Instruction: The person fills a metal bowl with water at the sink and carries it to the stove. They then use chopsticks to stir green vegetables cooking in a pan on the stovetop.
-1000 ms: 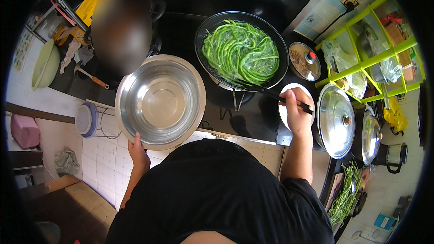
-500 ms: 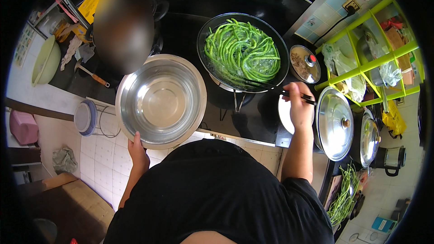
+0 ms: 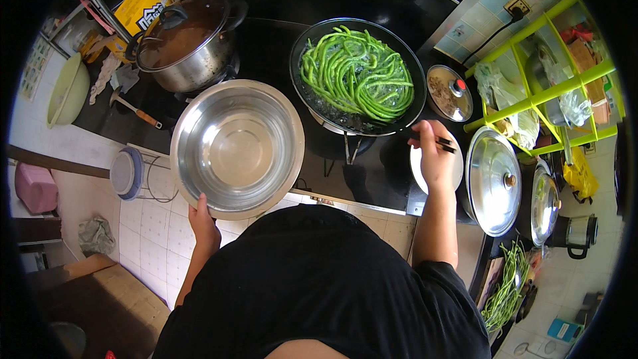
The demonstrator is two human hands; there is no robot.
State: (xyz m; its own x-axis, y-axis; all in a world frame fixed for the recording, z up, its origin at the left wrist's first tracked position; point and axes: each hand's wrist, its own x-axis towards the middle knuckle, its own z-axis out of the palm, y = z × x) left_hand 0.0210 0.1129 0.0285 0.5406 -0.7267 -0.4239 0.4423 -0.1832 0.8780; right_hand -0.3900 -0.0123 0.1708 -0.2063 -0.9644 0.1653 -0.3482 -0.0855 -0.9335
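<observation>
My left hand (image 3: 205, 221) grips the near rim of a wide stainless steel basin (image 3: 282, 179), tilted at the front edge of the stove with nothing in it. Closed around a pair of black chopsticks (image 3: 444, 145) is my right hand (image 3: 436, 163), just off the near right rim of the wok. Their far ends are hard to make out against the dark stove. Long green beans (image 3: 355, 80) lie coiled in bubbling liquid inside the black wok (image 3: 296, 61), which sits on the burner.
A lidded steel pot (image 3: 189, 70) stands back left, near a wooden-handled ladle (image 3: 136, 112). Right of the wok are a small glass-lidded dish (image 3: 450, 93), a white plate (image 3: 420, 167) and large steel lids (image 3: 488, 183). A green rack (image 3: 531, 102) and raw long beans (image 3: 504, 289) are farther right.
The chopsticks have drawn back from the beans at the wok's near edge and now appear shorter. My right hand has turned slightly. The basin and my left hand have hardly moved.
</observation>
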